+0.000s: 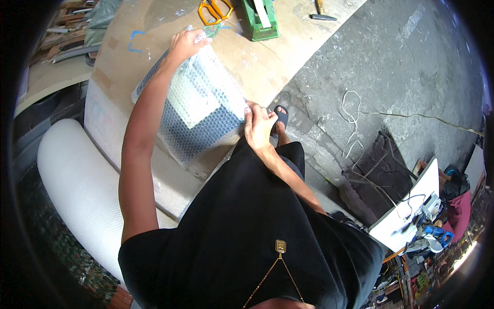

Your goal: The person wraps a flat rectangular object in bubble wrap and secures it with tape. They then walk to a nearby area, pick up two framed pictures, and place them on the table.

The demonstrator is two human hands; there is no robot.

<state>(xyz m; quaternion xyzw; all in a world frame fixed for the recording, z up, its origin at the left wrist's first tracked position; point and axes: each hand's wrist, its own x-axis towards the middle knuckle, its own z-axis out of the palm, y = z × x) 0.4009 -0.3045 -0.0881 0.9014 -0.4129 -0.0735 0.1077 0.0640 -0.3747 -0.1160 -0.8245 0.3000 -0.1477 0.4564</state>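
Note:
A flat rectangular object wrapped in bubble wrap (198, 116), dark with a pale panel showing through, lies on the cardboard-covered table (252, 67). At its far corner, my left hand (186, 45) is closed on gathered bubble wrap. My right hand (259, 125) pinches the wrap at the near right edge, by the table's side. Just beyond my left hand lie orange-handled scissors (215, 11), their blades partly hidden. A green tape dispenser (261, 20) stands to the right of them.
A large roll of bubble wrap (77, 170) lies at the left, its sheet running onto the table. A hammer (323, 16) rests near the table's far right edge. White cable (355, 121) trails over the concrete floor (406, 67). A white board with tools (406, 206) stands at the right.

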